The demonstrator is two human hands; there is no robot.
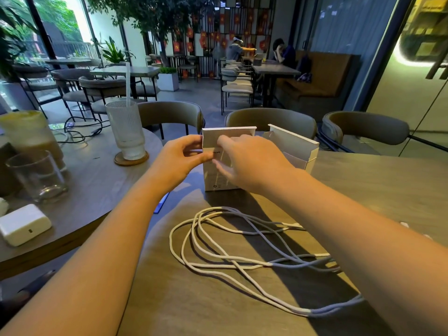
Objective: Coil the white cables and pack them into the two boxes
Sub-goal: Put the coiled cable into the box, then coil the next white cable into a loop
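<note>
A white box (213, 177) stands upright on the wooden table (378, 180), its top flap raised. My left hand (180, 156) pinches the box's left edge near the top. My right hand (249, 161) reaches over the front of the box, fingers curled at the opening. A second white box (297, 147) stands open just behind and to the right. Loose white cables (232, 248) lie sprawled in long loops on the table in front of the boxes, partly under my right forearm.
A ribbed glass with a straw (126, 132) stands on a coaster on the round table at left, along with a drink jar (29, 134), an empty glass (38, 175) and a white charger (24, 224). Chairs ring the far side.
</note>
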